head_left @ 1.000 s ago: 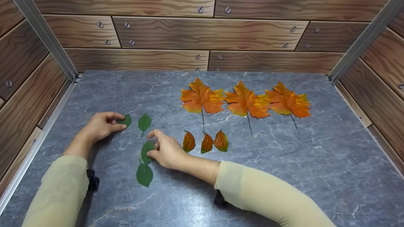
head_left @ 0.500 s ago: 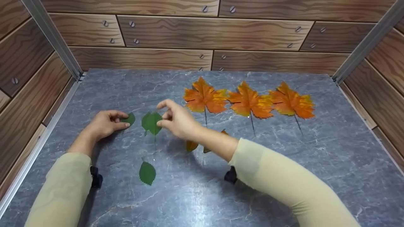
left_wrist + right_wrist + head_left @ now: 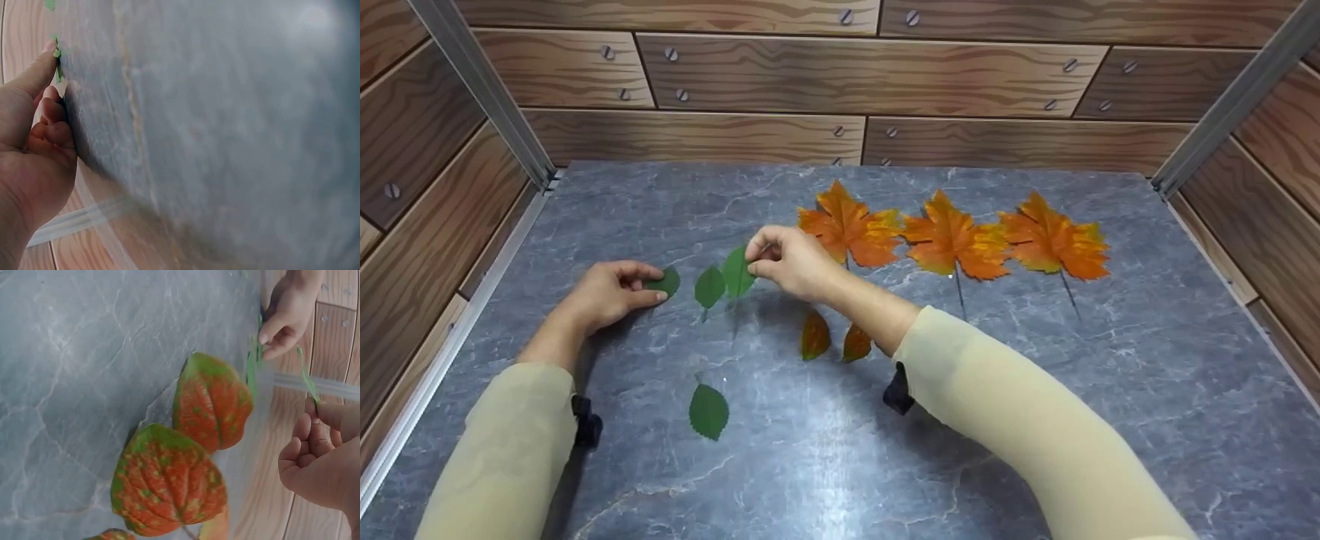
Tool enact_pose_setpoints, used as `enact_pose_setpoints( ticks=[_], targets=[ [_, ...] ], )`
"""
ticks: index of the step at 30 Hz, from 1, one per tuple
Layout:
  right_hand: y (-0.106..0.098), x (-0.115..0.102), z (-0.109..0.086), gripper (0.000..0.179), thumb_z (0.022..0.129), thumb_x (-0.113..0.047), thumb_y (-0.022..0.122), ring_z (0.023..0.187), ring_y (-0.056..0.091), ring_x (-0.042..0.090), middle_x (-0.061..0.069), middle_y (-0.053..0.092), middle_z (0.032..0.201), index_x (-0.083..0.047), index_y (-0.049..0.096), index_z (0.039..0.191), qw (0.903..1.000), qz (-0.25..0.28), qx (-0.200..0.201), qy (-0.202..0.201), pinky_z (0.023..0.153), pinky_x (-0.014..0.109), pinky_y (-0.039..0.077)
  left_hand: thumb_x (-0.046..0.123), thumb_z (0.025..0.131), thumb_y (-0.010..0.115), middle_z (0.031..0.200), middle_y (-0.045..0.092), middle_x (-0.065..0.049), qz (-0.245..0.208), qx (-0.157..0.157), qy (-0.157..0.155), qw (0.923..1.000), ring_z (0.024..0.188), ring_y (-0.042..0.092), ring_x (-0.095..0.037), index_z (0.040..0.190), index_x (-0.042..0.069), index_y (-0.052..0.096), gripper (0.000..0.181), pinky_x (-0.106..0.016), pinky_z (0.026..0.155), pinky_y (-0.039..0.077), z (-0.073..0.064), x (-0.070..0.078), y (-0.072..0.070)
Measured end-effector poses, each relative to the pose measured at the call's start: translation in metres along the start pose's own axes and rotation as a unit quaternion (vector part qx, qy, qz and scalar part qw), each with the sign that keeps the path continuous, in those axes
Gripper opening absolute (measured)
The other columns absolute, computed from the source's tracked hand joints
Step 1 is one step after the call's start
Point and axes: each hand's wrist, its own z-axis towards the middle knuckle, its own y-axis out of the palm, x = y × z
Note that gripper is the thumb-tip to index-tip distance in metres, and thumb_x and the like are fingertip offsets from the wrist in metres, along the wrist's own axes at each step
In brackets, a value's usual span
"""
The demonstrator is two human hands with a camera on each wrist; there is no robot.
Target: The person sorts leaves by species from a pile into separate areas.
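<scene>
At the left of the head view, my left hand (image 3: 604,298) holds the edge of a green leaf (image 3: 670,282) at the table surface, between thumb and fingers. My right hand (image 3: 801,264) pinches a second green leaf (image 3: 736,274) by its right edge. That leaf is lifted off the table and tilted; in the right wrist view the held leaf (image 3: 306,374) shows nearly edge-on. Just left of it lies another green leaf (image 3: 709,286). One more green leaf (image 3: 709,412) lies nearer the front.
Orange maple leaves stand in a row at the back: left (image 3: 846,226), middle (image 3: 952,238), right (image 3: 1054,236). Small red-green leaves (image 3: 814,337) lie below my right forearm, which partly covers them. Wood-patterned panels (image 3: 750,75) border the grey marbled table (image 3: 1110,390).
My right hand has picked up a green leaf from the front column and carried it away from me, beside the rear green leaf. My left hand has stayed in place.
</scene>
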Motion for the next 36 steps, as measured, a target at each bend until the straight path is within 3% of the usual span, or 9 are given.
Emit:
enact_pose_setpoints(
  ticks=[7, 20, 27, 36],
  targets=[
    [-0.001, 0.013, 0.010, 0.015, 0.102, -0.004, 0.071, 0.093, 0.059, 0.013, 0.003, 0.067, 0.101, -0.001, 0.073, 0.117, 0.9997, -0.012, -0.021, 0.008, 0.078, 0.024, 0.049, 0.021, 0.096, 0.082, 0.090, 0.059, -0.002, -0.002, 0.002, 0.008, 1.0000, 0.082, 0.051, -0.017, 0.131, -0.002, 0.071, 0.043, -0.026, 0.070, 0.042, 0.001, 0.000, 0.001],
    [0.006, 0.022, 0.017, 0.020, 0.101, 0.003, 0.065, 0.089, 0.055, 0.013, 0.011, 0.069, 0.109, 0.002, 0.073, 0.120, 0.9976, -0.037, -0.052, 0.027, 0.075, 0.024, 0.045, 0.022, 0.097, 0.081, 0.089, 0.058, -0.002, -0.001, 0.001, 0.005, 1.0000, 0.083, 0.051, -0.018, 0.130, -0.001, 0.072, 0.042, -0.027, 0.071, 0.042, 0.002, -0.002, 0.001],
    [0.005, 0.026, 0.021, 0.020, 0.102, 0.001, 0.066, 0.090, 0.054, 0.015, 0.005, 0.064, 0.101, 0.001, 0.073, 0.121, 0.9957, -0.052, -0.060, 0.046, 0.077, 0.025, 0.044, 0.023, 0.097, 0.081, 0.089, 0.057, -0.001, -0.001, -0.004, 0.005, 1.0000, 0.083, 0.050, -0.018, 0.133, -0.001, 0.071, 0.044, -0.027, 0.071, 0.042, 0.001, 0.000, 0.000],
    [0.006, 0.031, 0.021, 0.021, 0.100, 0.001, 0.067, 0.094, 0.054, 0.015, 0.004, 0.065, 0.102, -0.001, 0.074, 0.119, 0.9937, -0.077, -0.063, 0.052, 0.081, 0.026, 0.044, 0.024, 0.098, 0.080, 0.090, 0.057, -0.002, 0.001, -0.008, -0.001, 1.0000, 0.083, 0.050, -0.020, 0.134, 0.000, 0.071, 0.044, -0.030, 0.073, 0.042, 0.000, 0.000, -0.001]
  ],
)
